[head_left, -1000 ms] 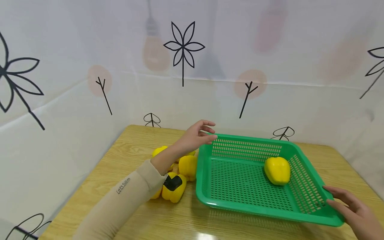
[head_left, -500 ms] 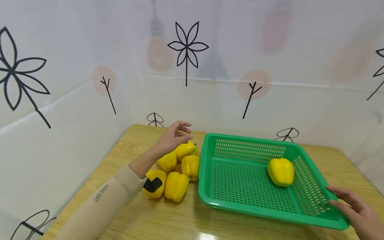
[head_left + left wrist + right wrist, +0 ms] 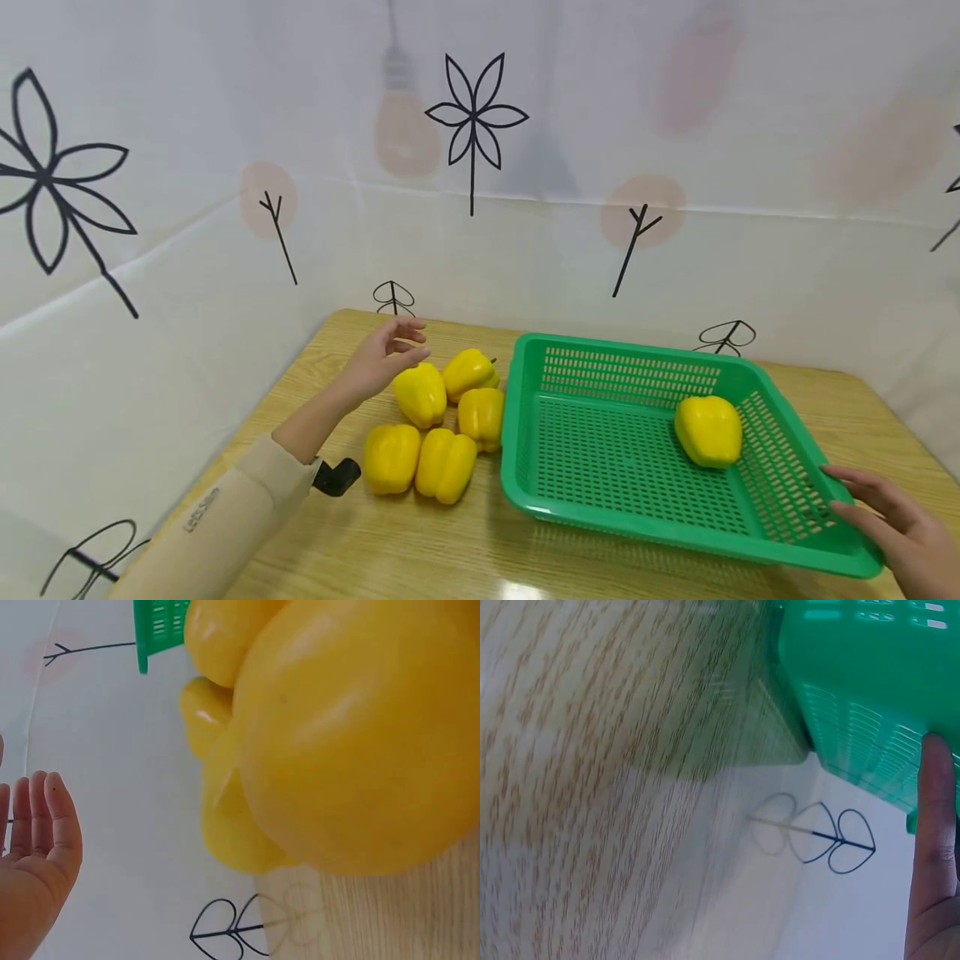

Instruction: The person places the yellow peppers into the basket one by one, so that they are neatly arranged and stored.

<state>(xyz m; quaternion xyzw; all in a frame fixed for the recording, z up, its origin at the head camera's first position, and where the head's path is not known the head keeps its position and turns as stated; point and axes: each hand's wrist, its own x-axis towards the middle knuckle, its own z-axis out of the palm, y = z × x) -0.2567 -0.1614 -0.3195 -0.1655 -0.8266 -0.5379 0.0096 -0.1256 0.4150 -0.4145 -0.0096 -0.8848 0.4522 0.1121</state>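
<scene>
My left hand (image 3: 387, 354), in a beige sleeve, is held in the air just left of the yellow bell peppers (image 3: 420, 396) on the table. Its fingers are loosely bent and hold nothing. Several peppers lie in a cluster against the left side of a green plastic basket (image 3: 637, 527); they loom large in the left wrist view. One more yellow bell pepper (image 3: 708, 431) rests inside the basket, near its right wall. My right hand (image 3: 900, 525) holds the basket's right rim, and one straight finger (image 3: 936, 817) lies along the outer wall in the right wrist view.
The wood-grain table (image 3: 360, 550) carries the basket and peppers. A pale printed cloth (image 3: 540, 250) hangs behind and to the left. A black device (image 3: 337, 477) sits at my left wrist.
My left hand has moved left, away from above the basket's left rim and past the peppers, uncovering them. The right hand stays at the basket. The view has shifted slightly.
</scene>
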